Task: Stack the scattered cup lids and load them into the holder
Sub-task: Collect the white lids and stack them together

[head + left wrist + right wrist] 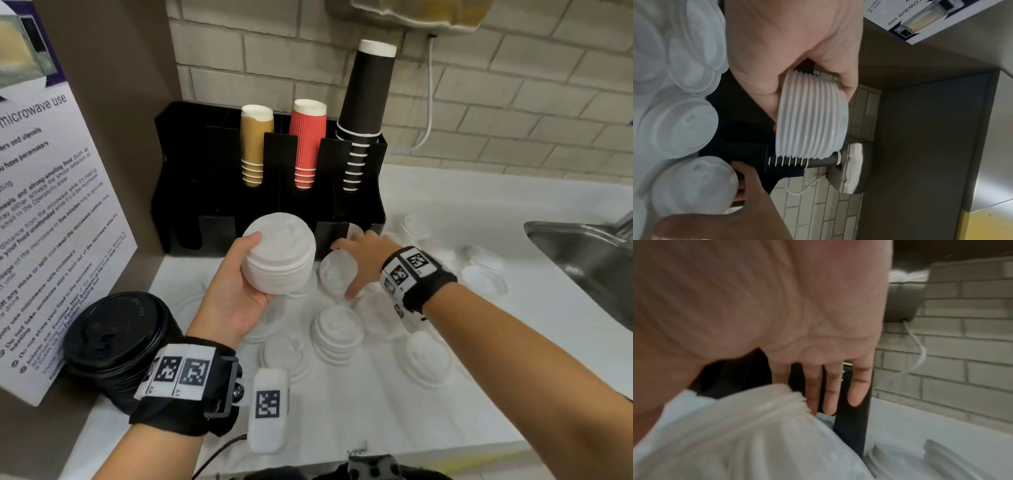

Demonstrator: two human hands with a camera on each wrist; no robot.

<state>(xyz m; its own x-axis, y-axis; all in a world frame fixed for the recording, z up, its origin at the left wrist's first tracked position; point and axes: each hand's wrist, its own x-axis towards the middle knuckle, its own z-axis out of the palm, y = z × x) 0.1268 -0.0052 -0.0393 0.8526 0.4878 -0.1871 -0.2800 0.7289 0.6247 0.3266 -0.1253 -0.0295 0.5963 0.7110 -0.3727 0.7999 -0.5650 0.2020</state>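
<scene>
Already a tall stack of white lids (279, 253) is gripped in the left hand (236, 294), thumb hooked over its top edge, raised clear of the counter (376, 404). At three o'clock of it, a smaller lid stack (337, 274) is clasped by the right hand (364, 260), thumb on its near side and fingers curled over its far side, close to the black holder (191, 178) at twelve o'clock. Risk is judged highest at the merge: if the two stacks are joined off-centre, the ribbed rims (809, 116) may be splayed and lids spilled. More loose lids (337, 330) are seen at six o'clock, and a sink (589, 260) lies well apart at three.
</scene>
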